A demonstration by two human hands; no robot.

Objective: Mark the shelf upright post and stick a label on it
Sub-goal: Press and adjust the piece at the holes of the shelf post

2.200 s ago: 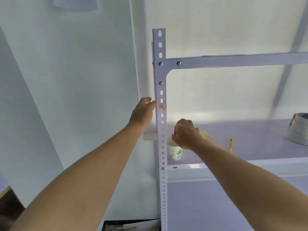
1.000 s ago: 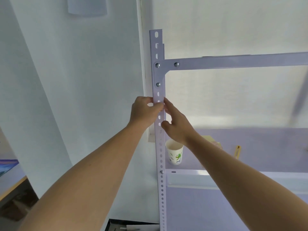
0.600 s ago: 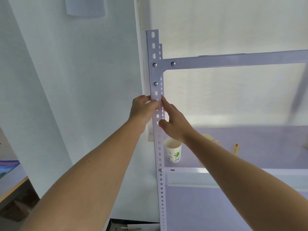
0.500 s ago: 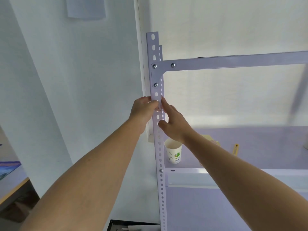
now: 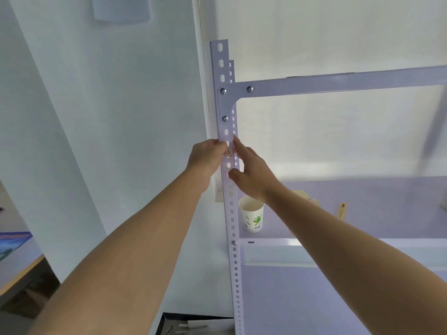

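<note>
The white perforated shelf upright post (image 5: 234, 262) rises through the middle of the view. A small pale label (image 5: 228, 151) lies on its front face below the corner bracket, with a reddish mark just under it. My left hand (image 5: 205, 160) comes in from the left and its fingertips pinch the label's left edge against the post. My right hand (image 5: 251, 172) comes in from the right. Its forefinger lies along the label's right edge and its thumb rests on the post lower down. Most of the label is hidden by my fingers.
A paper cup (image 5: 251, 217) stands on the shelf board (image 5: 362, 245) right behind the post. A yellowish pad (image 5: 308, 199) and a yellow tool (image 5: 341, 210) lie further right. The top beam (image 5: 338, 82) runs right. A dark box (image 5: 193, 325) sits below, a desk edge (image 5: 21, 269) at left.
My right hand came up from the shelf by the cup to the post and joined my left hand at the marked spot. Both have stayed there, pressing, over the last second.
</note>
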